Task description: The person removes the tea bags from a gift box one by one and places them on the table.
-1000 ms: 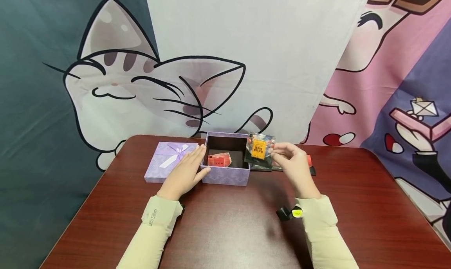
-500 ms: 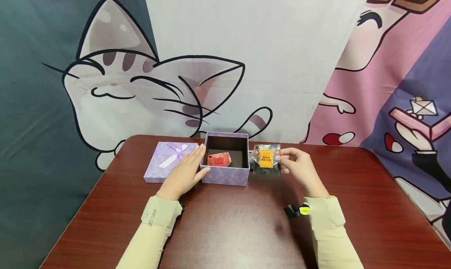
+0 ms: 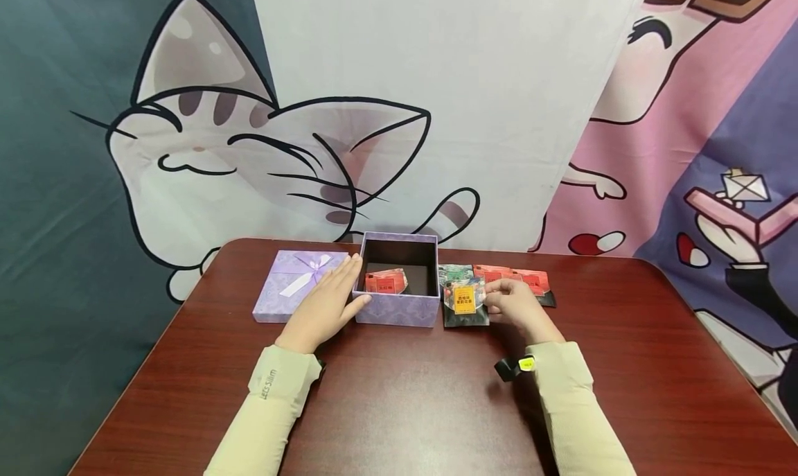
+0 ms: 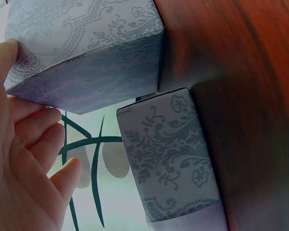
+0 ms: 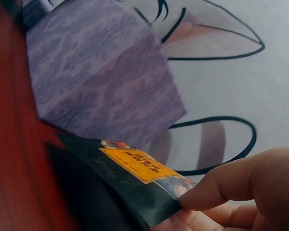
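Green-black sachet (image 3: pixel 465 308) in right hand (image 3: pixel 516 308)

The box (image 3: pixel 397 311) stands near the far edge of the worktop (image 3: pixel 399 407), the backdrop (image 3: pixel 499 116) behind. Left of it lies the lid (image 3: pixel 268 311); the left grip (image 3: pixel 327 303) touches the box's left side. In the box lies the inner sachet (image 3: pixel 385 283). Right of it, the right grip (image 3: pixel 519 308) holds the front sachet (image 3: pixel 465 311) before the rear sachet (image 3: pixel 456 271); two outer sachets (image 3: pixel 531 280) lie farther right.

A yellow-labelled, dark green sachet (image 3: pixel 465 304), pinched at its side edge, tilts just beside a purple patterned gift box (image 3: pixel 397 311) standing upright and open-topped on the surface (image 3: pixel 399 400).
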{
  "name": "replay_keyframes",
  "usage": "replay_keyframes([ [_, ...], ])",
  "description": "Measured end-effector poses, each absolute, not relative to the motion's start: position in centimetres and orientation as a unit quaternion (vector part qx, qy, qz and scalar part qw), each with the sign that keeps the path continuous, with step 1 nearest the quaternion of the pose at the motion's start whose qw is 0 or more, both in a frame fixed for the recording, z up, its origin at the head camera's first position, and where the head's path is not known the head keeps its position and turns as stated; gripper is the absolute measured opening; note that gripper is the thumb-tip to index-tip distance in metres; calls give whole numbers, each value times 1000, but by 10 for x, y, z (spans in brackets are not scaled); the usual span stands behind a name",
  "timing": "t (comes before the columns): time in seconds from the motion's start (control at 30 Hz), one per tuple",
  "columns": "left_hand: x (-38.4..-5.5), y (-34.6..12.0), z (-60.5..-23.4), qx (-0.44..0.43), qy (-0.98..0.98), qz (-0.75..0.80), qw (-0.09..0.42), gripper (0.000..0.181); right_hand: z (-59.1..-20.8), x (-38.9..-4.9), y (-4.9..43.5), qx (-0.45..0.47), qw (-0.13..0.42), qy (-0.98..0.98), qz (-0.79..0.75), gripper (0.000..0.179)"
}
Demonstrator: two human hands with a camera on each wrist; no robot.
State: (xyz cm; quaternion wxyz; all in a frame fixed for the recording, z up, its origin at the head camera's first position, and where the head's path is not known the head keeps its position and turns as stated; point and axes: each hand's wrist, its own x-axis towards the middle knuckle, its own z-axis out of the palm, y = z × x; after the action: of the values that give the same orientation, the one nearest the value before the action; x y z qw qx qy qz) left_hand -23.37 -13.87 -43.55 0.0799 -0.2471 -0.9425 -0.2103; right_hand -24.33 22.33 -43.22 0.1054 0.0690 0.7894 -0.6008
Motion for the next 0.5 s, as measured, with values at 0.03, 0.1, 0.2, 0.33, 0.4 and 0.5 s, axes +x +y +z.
replay_keyframes([
  [0.03, -234, -139, -435, -247, -942, -210, 82, 74, -435, -244, 223, 67, 109, 788, -603, 28],
  [0.1, -234, -139, -435, -247, -943, -208, 82, 74, -439, -244, 223, 66, 117, 786, -604, 27],
  [0.2, -234, -138, -435, -247, -943, -208, 80, 74, -443, -245, 224, 70, 127, 789, -598, 25],
  [0.33, -234, -138, -435, -248, -942, -210, 79, 74, -447, -245, 225, 74, 136, 797, -583, 24],
  [0.4, -235, -139, -435, -249, -942, -211, 80, 73, -449, -245, 225, 77, 138, 802, -576, 24],
  [0.5, -235, -139, -435, -252, -941, -211, 83, 73, -451, -245, 225, 82, 138, 812, -561, 22],
])
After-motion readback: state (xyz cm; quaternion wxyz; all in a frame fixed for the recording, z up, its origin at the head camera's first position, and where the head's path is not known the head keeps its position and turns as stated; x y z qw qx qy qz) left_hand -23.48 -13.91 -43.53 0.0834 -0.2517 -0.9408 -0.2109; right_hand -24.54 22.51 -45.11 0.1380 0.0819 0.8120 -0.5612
